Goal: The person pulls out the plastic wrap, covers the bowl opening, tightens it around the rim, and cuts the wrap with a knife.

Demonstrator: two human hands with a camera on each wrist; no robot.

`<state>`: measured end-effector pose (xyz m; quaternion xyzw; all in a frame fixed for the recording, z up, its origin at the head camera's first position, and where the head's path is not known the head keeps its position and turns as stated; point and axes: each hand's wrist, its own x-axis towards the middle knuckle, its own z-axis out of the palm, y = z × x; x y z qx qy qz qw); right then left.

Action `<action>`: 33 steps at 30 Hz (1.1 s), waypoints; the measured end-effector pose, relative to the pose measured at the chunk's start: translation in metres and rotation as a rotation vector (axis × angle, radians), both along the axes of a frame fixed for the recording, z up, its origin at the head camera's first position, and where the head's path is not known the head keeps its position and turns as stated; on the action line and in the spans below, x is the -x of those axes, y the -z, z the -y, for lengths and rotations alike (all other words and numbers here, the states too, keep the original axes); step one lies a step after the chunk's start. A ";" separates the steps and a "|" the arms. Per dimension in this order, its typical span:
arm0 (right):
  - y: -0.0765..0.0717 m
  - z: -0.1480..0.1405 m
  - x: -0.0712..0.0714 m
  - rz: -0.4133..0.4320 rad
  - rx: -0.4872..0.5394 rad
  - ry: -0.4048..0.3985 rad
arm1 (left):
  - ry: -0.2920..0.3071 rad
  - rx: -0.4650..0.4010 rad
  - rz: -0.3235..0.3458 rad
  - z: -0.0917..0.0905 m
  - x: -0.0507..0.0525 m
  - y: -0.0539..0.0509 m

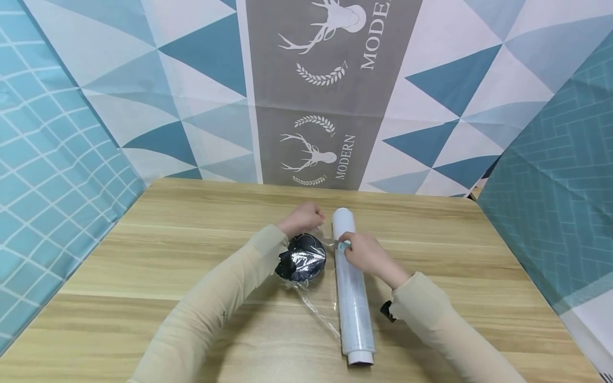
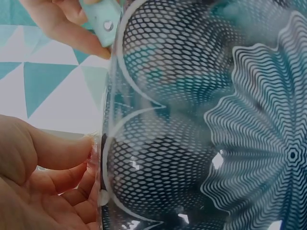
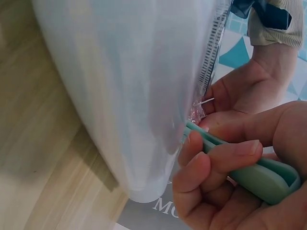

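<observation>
A dark dish [image 1: 307, 259] with white wavy and netted patterns lies on the table, covered with clear cling film [image 1: 313, 308]. To its right is a long roll of cling film [image 1: 353, 306], from which a loose sheet stretches toward the dish. My left hand [image 1: 304, 217], at the dish's far side, pinches the film's gathered edge between thumb and fingers. Over the roll's upper part, my right hand [image 1: 367, 256] grips a small mint-green folding knife [image 3: 261, 179]. Its handle's tip is close to the film near the left hand; the blade cannot be made out.
A wooden table [image 1: 158, 255] lies beneath everything. Behind it hangs a patterned cloth [image 1: 306, 96], with blue tiled cloth [image 1: 52, 122] at the left and teal cloth [image 1: 555, 175] at the right. Dark wrist-worn pieces [image 1: 388, 311] sit at the cuffs.
</observation>
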<state>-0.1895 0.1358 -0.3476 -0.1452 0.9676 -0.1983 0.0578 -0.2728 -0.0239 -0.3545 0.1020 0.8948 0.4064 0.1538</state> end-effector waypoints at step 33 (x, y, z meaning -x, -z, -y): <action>0.002 0.008 0.001 -0.016 0.037 0.055 | 0.018 -0.032 0.000 -0.005 -0.004 -0.002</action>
